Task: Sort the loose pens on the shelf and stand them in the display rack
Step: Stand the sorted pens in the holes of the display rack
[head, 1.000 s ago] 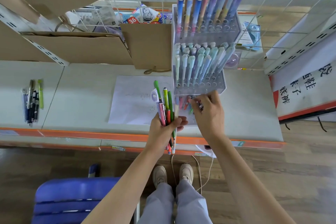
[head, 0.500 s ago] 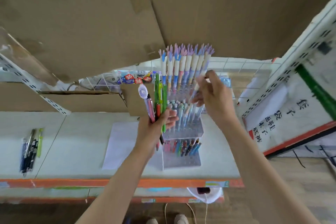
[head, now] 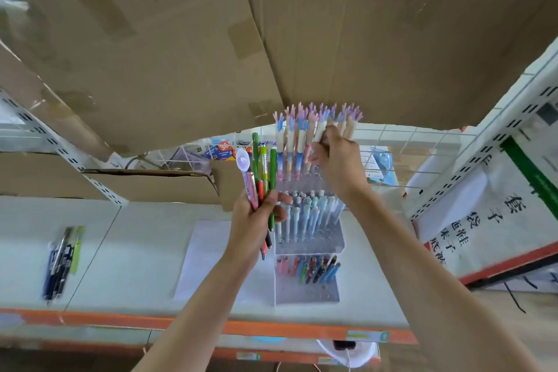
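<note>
Both hands are up in front of the rack [head: 308,251]. Left hand [head: 256,220] grips a bunch of pens [head: 261,178] that point straight up. Right hand [head: 338,160] is at the top row, and its fingers pinch one tall pen [head: 320,130] there, among other tall pens that stand upright. This rack stands on the shelf [head: 136,251], just to the right of the bunch, so the right hand is nearer the holes. More loose pens [head: 62,260] lie flat far off to the left, away from both hands.
</note>
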